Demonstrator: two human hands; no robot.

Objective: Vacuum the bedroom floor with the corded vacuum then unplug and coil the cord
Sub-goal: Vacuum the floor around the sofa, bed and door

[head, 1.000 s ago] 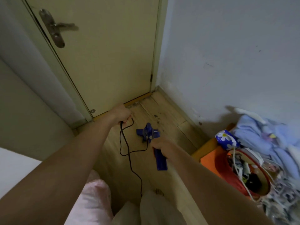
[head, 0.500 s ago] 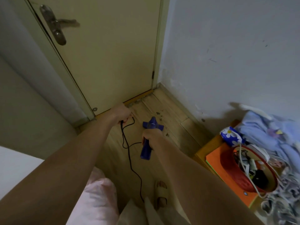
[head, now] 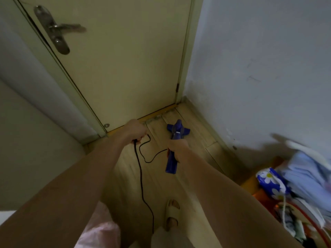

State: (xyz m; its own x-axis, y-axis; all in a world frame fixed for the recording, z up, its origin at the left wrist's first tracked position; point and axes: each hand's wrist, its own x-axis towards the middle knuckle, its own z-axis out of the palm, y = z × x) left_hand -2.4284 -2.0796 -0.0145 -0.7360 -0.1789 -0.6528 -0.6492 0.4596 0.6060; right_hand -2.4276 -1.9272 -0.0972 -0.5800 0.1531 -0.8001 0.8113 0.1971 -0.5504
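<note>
Near the door: a person stood on the wooden floor (head: 125, 169) in front of the closed cream door (head: 121, 65), both bare arms stretched toward its foot.
Right hand: the right hand (head: 177, 147) was wrapped around the handle of a small blue corded vacuum (head: 174, 140), gripping it at mid-body.
Vacuum: its wide nozzle pointed at the door's bottom right corner and sat just short of the threshold strip; its rear end stuck out behind the hand, away from the door.
Left hand: the left hand (head: 134, 130) was clenched around the black cord (head: 141, 176), close to the door's threshold and left of the vacuum.
Cord: one slack loop ran from that fist across to the vacuum; a longer length trailed back along the floor, away from the door, toward the person's legs.
Foot: one beige slipper (head: 172, 213) rested on the boards, well back from the door.
Right of the door: a pale wall (head: 259, 59), and farther back a blurred heap of blue cloth (head: 308, 176) and clutter.
</note>
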